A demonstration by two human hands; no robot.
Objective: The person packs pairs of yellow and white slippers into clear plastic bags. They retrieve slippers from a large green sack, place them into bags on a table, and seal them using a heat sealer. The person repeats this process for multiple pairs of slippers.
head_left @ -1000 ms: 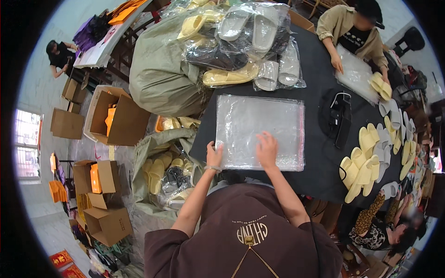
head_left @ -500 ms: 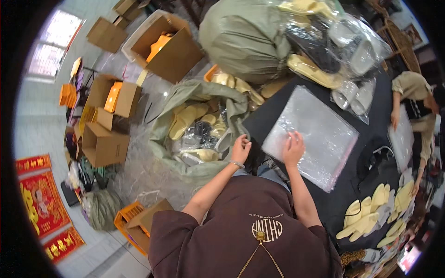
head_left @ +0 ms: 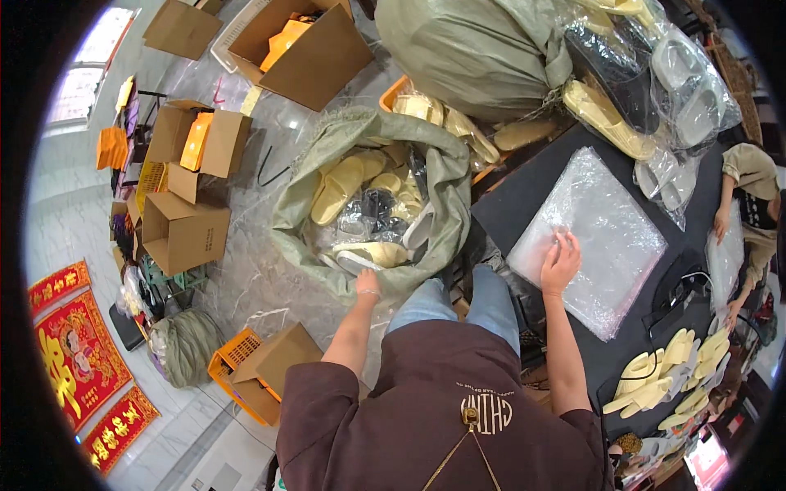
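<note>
Both hands are working apart: the left hand (head_left: 368,282) is reaching down to the rim of the open sack (head_left: 446,176) on the floor, its fingers curled out of sight, so I cannot tell whether it is grasping anything; the right hand (head_left: 560,260) is lying flat, fingers spread, on the stack of clear bags (head_left: 594,233) on the black table (head_left: 512,196), grasping nothing. Slippers (head_left: 344,188), yellow and grey, are lying loose inside the sack, just beyond the left fingers. Judging by this, the step in hand is fetching a pair from the sack while the right hand is pinning the bags. The next move seems to call for closing on a pair and lifting it clear of the sack's rim toward the bags. Compared with half a second ago, the left hand has dropped from near the table edge to the sack, and the head has turned further left; the right hand is staying on the bags. Another person's sleeve (head_left: 749,168) is showing at the far table edge.
</note>
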